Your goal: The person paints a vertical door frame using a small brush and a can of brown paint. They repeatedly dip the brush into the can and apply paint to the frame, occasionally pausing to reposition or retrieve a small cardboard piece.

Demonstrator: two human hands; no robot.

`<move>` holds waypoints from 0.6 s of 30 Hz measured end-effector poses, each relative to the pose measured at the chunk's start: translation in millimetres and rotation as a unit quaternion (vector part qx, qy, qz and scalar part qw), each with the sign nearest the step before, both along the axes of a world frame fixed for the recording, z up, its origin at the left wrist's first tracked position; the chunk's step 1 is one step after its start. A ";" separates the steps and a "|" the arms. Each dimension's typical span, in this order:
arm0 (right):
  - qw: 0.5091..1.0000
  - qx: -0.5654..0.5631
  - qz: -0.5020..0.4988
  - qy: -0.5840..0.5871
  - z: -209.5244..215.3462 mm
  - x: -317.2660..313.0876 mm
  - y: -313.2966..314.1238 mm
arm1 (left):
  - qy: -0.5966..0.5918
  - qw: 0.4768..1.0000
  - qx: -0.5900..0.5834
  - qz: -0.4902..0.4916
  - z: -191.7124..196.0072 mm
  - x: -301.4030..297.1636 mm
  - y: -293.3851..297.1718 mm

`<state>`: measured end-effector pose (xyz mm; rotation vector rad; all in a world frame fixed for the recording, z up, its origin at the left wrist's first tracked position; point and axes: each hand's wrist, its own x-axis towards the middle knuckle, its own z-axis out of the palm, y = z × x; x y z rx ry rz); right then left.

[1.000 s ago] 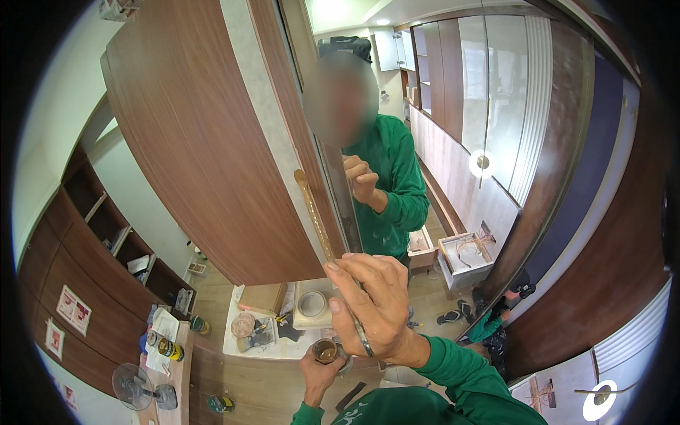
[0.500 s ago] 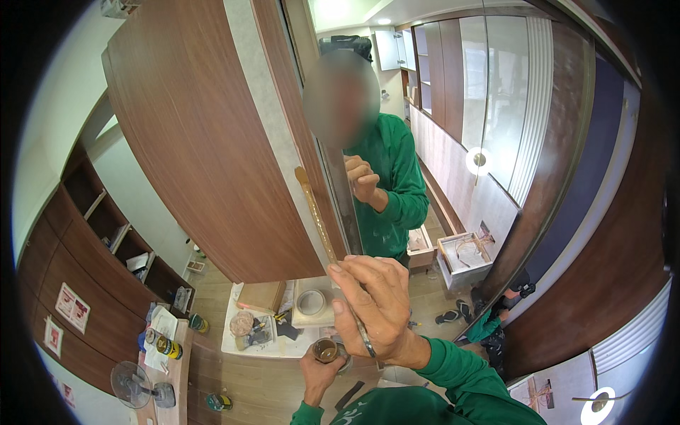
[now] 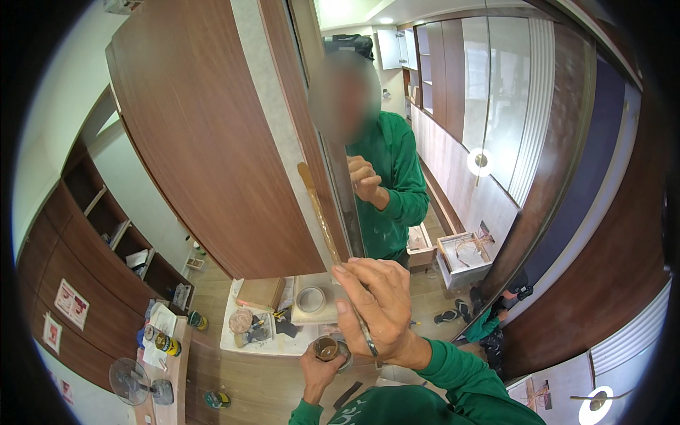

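Note:
My right hand (image 3: 377,306) is closed round a long thin paintbrush (image 3: 326,230), whose brown-stained tip points up. That tip lies at the reddish-brown wood strip (image 3: 287,78) between a pale grey strip (image 3: 256,67) and a mirror's metal frame. Whether the bristles touch the surface I cannot tell. Lower down, my left hand (image 3: 319,370) grips a small cup (image 3: 326,348) with brown liquid in it. In the mirror (image 3: 443,184), a reflection shows the green sleeve and the raised hand.
A large wood-grain panel (image 3: 191,142) stands left of the strip. Below, a white work surface (image 3: 283,346) bears a tape roll (image 3: 310,299), a cardboard box (image 3: 259,293) and tools. At lower left, a bench (image 3: 178,361) carries cans and a small fan (image 3: 132,381). Another can (image 3: 217,399) is on the floor.
The brush tip has shifted slightly up along the wood strip, with my right hand keeping its grip. My left hand still holds the cup in nearly the same place.

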<state>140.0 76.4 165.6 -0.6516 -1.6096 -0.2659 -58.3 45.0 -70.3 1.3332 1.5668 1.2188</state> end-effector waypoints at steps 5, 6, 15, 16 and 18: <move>1.000 -0.009 0.003 0.001 -6.3 -0.6 -2.3 | 0.010 1.000 -0.011 -0.003 5.6 0.8 -2.5; 1.000 -0.014 0.006 0.000 -8.0 -1.2 -4.4 | 0.010 1.000 -0.013 -0.003 4.6 -0.7 -3.5; 0.999 0.045 0.001 -0.002 20.8 -5.9 -0.3 | -0.004 1.000 -0.013 -0.001 13.8 4.5 -6.9; 0.999 0.051 -0.002 -0.001 22.1 -7.9 4.1 | -0.006 1.000 -0.009 -0.001 7.5 2.8 -5.7; 0.999 0.048 -0.007 -0.003 18.5 -8.9 6.8 | -0.011 1.000 -0.003 0.000 -3.7 -1.5 -5.0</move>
